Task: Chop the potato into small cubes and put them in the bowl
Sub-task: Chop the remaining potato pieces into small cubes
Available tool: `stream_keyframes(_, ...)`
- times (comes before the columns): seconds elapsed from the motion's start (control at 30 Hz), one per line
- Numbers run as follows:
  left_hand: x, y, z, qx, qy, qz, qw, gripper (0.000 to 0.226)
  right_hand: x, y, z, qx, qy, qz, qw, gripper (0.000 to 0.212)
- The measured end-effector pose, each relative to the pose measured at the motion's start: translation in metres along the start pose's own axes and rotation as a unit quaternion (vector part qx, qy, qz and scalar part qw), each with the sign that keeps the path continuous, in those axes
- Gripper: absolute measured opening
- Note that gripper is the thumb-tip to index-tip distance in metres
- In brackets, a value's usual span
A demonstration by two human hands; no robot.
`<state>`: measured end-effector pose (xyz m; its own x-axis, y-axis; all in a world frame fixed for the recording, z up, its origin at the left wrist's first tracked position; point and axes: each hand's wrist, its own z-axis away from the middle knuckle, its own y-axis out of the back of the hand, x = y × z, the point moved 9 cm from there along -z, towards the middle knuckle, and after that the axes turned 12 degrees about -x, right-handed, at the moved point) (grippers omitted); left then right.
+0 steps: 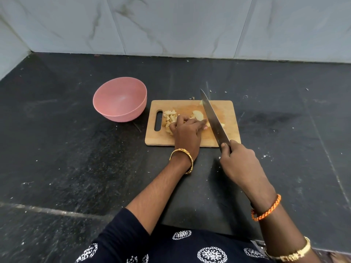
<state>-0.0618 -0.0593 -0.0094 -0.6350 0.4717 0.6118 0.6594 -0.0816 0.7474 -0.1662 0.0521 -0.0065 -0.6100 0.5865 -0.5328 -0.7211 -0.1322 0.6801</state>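
Head view: pale peeled potato slices [197, 115] lie mid-board on my rectangular wooden cutting board [227, 118], with small pale potato cubes [169, 116] heaped beside its handle slot. My left hand [187, 130] arches over them, fingers curled, holding a slice down. My right hand [238, 160] grips the long steel knife [213, 118], tip raised past the far edge. Empty round pink plastic bowl [120, 99] stands just left. Black stone counter [57, 149] lies bare around.

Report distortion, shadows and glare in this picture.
Head view: wide-angle bending curves the wall joints and the counter edge; soft shadows lie under the bowl and arms; a faint sheen shows on the knife blade; focus looks sharp throughout.
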Motion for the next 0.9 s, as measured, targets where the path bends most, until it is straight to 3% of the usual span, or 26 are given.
stream_keyframes(0.3, -0.001, -0.001, -0.002, 0.009, 0.013, 0.004, 1.000, 0.017, -0.002, -0.011, -0.004, -0.041, -0.060, 0.069, 0.995, 0.028)
stream_keyframes(0.5, -0.003, 0.003, -0.002, 0.011, 0.033, 0.027, 0.999, 0.017, 0.014, -0.018, 0.010, -0.066, -0.069, 0.027, 0.995, 0.027)
stream_keyframes(0.9, -0.010, 0.002, -0.004, -0.019, 0.055, -0.004, 0.998, 0.019, 0.002, -0.002, 0.015, 0.019, -0.007, -0.003, 1.000, 0.031)
